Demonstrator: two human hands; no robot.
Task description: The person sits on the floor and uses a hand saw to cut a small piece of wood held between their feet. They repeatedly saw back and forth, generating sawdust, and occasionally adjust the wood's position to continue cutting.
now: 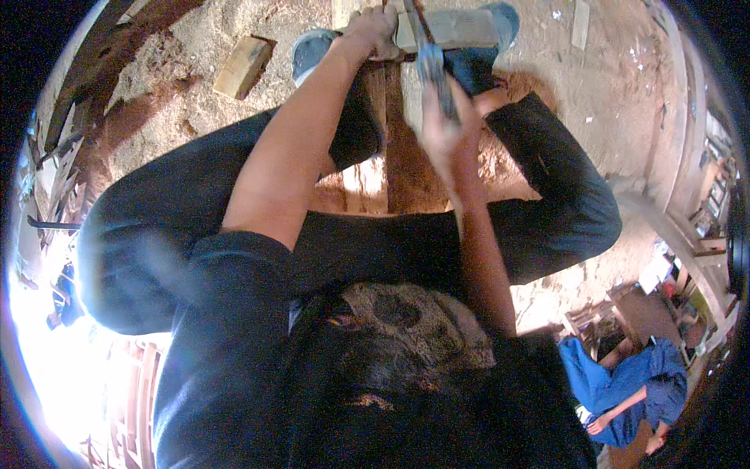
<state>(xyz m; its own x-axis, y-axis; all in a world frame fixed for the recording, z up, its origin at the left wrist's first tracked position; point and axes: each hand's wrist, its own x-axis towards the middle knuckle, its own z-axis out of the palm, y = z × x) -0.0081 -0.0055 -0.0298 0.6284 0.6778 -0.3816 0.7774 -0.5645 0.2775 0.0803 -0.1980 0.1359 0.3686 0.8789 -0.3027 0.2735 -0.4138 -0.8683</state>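
Observation:
My left hand is closed over the left part of a pale wooden block, pressing it down between my feet. The block lies crosswise, with my left shoe and right shoe at its two ends. My right hand is wrapped round the blue-grey handle of what looks like a hand saw. Its narrow dark blade runs up past the block, close to my left hand. Motion blurs the right hand and tool, and the blade's far end is cut off by the upper edge.
A dark wooden beam runs between my legs. On the sawdust-covered ground lie a loose wood block to the left and a small offcut at the far right. Another person in blue clothes sits at the lower right, near wooden pieces.

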